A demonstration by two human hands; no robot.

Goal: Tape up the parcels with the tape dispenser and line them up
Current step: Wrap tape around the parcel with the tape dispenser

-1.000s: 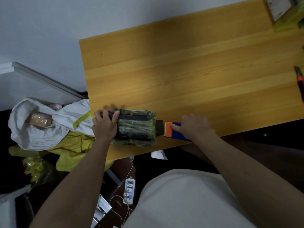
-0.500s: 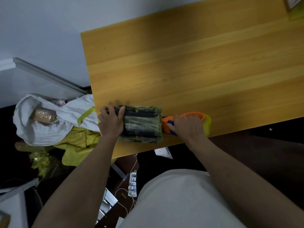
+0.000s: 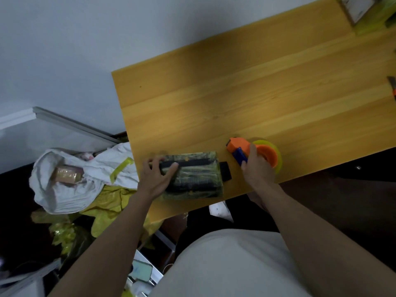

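One dark wrapped parcel (image 3: 194, 175) lies on the desk (image 3: 246, 99), with one orange tape dispenser (image 3: 255, 153) and two hands (left (image 3: 155, 181), right (image 3: 256, 168)). A second parcel (image 3: 66, 174) shows inside one white sack (image 3: 64, 189) beside the desk. At the far corner sits possibly one more package (image 3: 364, 11), cut off.
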